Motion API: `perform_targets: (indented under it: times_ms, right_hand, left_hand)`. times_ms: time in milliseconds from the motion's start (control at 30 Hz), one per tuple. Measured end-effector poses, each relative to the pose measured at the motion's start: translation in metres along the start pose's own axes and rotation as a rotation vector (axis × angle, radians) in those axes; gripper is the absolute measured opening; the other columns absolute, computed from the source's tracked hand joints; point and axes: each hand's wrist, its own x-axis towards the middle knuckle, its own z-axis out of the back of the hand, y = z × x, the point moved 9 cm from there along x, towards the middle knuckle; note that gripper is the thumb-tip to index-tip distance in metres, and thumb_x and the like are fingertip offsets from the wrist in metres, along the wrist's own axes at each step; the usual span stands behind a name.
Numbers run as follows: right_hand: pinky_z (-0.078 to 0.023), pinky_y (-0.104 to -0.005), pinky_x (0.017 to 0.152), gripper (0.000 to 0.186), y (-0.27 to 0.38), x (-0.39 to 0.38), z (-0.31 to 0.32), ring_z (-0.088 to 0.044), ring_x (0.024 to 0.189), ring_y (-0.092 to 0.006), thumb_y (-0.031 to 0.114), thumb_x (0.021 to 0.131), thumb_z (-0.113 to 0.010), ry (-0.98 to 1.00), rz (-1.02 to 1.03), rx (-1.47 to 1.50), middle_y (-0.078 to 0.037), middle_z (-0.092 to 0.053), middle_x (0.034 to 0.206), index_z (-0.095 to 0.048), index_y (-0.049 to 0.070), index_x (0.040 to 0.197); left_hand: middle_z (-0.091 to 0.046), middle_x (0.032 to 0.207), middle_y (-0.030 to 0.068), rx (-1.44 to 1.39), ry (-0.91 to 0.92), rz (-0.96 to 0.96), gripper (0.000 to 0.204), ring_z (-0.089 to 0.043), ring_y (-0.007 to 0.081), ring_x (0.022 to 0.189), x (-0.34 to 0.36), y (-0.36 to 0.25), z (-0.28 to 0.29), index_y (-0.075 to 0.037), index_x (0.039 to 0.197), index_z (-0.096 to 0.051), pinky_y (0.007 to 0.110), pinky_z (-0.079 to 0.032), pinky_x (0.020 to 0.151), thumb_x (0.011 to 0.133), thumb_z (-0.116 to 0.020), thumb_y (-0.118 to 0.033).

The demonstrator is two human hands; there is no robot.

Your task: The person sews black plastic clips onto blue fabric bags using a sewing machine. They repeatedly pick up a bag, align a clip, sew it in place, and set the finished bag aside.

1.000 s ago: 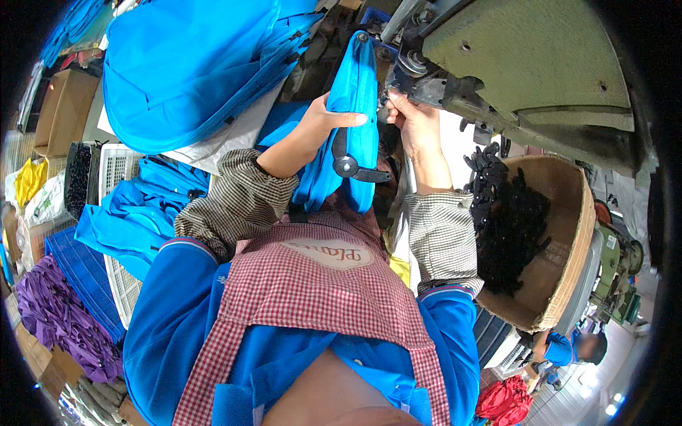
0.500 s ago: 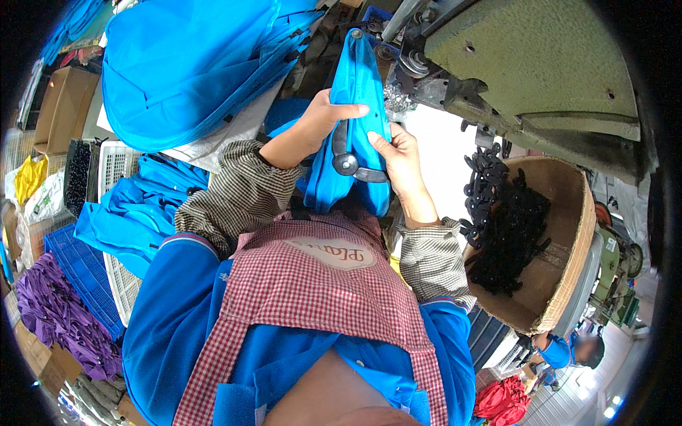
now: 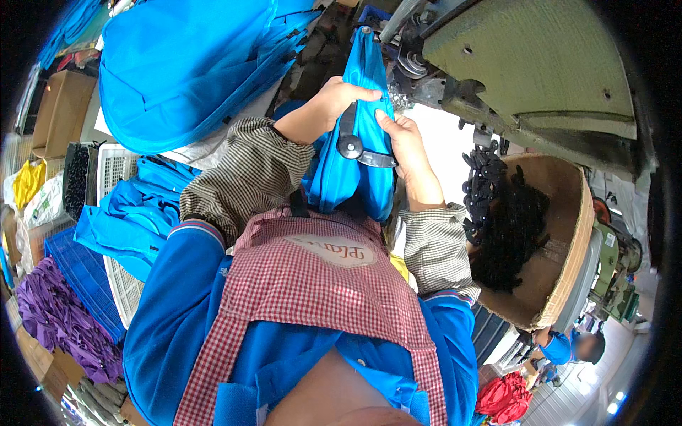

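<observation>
3 o'clock: cardboard box (image 3: pixel 570 213), jumbled black parts (image 3: pixel 508 241); 9 o'clock: white crate (image 3: pixel 118 165), blue cloth (image 3: pixel 128 221) overflowing; your left hand (image 3: pixel 335 101) and right hand (image 3: pixel 407 144) pinch folded fabric (image 3: pixel 334 183)

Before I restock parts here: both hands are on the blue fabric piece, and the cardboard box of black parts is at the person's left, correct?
One slip: the head view shows the cardboard box of black parts at the person's right, not left. The left hand and right hand are on the blue fabric piece.
</observation>
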Motion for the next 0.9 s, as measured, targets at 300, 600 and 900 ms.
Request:
perform_targets:
  times_ms: [300,600,900]
  right_hand:
    - [-0.044,-0.0209,0.048,0.022,-0.020,-0.062,0.006,-0.054,0.051,-0.0093,0.017,0.085,-0.057,-0.186,0.007,0.034,-0.005,-0.059,0.062,-0.058,0.000,0.072]
    - [-0.032,-0.0180,0.042,0.027,0.015,-0.016,0.017,-0.040,0.046,-0.0023,0.014,0.084,-0.059,-0.214,0.123,-0.094,0.004,-0.046,0.052,-0.053,0.004,0.059]
    - [-0.036,-0.0257,0.047,0.027,-0.018,0.032,0.084,-0.045,0.048,-0.0107,0.023,0.084,-0.058,-0.375,0.235,-0.672,-0.003,-0.052,0.052,-0.061,0.001,0.068]
  left_hand:
    - [-0.064,0.084,0.0113,-0.074,0.035,-0.036,0.022,-0.063,0.0207,0.071,-0.006,-0.002,-0.007,0.001,0.091,-0.061,0.035,-0.052,0.069,0.073,-0.067,-0.010]
    - [-0.057,0.104,0.0053,0.022,0.012,-0.351,0.038,-0.053,0.0130,0.094,-0.057,0.014,-0.001,-0.004,0.113,-0.049,0.029,-0.042,0.084,0.081,-0.062,-0.021]
    - [-0.057,0.094,0.0007,0.238,0.022,-0.421,0.024,-0.052,0.0085,0.087,-0.040,-0.004,0.002,-0.002,0.104,-0.052,0.026,-0.042,0.078,0.083,-0.057,-0.013]
